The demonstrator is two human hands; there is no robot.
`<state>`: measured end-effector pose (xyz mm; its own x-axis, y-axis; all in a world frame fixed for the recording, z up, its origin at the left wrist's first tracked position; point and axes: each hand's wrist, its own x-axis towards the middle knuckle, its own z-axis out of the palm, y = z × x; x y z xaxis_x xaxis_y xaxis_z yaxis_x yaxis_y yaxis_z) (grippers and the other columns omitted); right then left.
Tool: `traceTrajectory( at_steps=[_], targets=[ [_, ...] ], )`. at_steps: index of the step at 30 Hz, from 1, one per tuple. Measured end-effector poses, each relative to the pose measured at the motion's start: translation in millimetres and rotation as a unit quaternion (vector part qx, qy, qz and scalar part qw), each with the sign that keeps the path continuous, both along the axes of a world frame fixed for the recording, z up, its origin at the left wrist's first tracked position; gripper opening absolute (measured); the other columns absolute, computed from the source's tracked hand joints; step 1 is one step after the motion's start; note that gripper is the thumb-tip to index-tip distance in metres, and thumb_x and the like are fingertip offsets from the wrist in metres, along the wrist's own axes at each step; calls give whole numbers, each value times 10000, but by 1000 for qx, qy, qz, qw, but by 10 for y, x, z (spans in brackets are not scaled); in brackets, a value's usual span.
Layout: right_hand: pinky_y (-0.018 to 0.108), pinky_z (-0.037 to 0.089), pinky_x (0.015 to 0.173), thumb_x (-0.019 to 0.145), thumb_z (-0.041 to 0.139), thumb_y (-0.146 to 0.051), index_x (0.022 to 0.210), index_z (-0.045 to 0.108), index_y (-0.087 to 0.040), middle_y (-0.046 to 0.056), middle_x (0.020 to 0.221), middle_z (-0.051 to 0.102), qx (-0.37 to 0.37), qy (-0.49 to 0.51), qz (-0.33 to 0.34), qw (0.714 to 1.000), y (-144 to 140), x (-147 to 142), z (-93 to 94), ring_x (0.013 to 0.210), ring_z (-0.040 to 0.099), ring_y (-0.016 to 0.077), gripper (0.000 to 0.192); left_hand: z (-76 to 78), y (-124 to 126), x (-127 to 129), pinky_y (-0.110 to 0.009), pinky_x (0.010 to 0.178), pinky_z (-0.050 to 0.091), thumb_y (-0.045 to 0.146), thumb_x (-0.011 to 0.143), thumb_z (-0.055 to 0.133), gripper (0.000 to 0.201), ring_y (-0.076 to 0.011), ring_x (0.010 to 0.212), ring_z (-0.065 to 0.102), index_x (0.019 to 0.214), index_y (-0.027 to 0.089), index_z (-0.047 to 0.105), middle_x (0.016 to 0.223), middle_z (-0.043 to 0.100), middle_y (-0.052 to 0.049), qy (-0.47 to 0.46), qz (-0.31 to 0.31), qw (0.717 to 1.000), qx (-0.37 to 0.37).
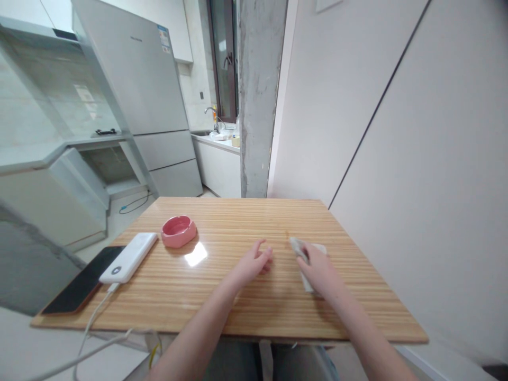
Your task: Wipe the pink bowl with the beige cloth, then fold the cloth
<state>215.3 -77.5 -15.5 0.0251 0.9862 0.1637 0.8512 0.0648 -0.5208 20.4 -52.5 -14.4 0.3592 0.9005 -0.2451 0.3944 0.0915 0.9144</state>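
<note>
Cloth (297, 247) well apart from pink dish (179, 241), power bank (129, 257)

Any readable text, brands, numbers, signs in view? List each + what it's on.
None can be read with certainty.
Refrigerator door: dark brand-like lettering, too blurred.
Refrigerator's upper corner: blue-and-white sticker, print too small.
White power bank: dark round mark, no digits legible.

No text is legible: between ten and eleven o'clock, the refrigerator's (138, 84) brand lettering (136, 39) and blue-and-white energy label (163, 39) are too small to read.
</note>
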Motion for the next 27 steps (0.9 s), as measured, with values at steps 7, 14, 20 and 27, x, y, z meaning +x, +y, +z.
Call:
traceTrajectory(
  at_steps=[7,14,20,27],
  targets=[
    [310,464,862,918,399,-334,1253,444,-227,82,1185,549,38,242,284,927,-152,-785,124,988,553,167,354,95,-133,-1178,-327,890,485,283,757,530,681,-216,1063,596,1387,200,286,1214,591,-89,24,186,978,93],
    [338,469,856,921,402,-289,1206,481,-223,96,1146,543,78,215,292,929,-142,-627,-57,929,557,162,303,6,-207,-2371,-416,1032,349,297,796,469,629,-300,1246,442,1385,138,314,1339,470,-168,402,273,840,243],
    [348,464,860,879,452,-231,1154,526,-219,98,1184,535,100,186,280,936,32,-644,7,929,556,161,285,139,-245,-2013,-467,892,410,303,824,447,429,-336,1084,503,1222,152,502,1155,537,-175,501,332,728,330],
    [322,487,750,794,429,-119,1152,544,-168,80,1023,618,88,212,201,952,877,-757,-28,812,572,153,379,279,196,-532,-287,701,450,289,838,467,201,-186,774,610,994,209,567,821,645,-32,341,45,883,319]
  ],
)
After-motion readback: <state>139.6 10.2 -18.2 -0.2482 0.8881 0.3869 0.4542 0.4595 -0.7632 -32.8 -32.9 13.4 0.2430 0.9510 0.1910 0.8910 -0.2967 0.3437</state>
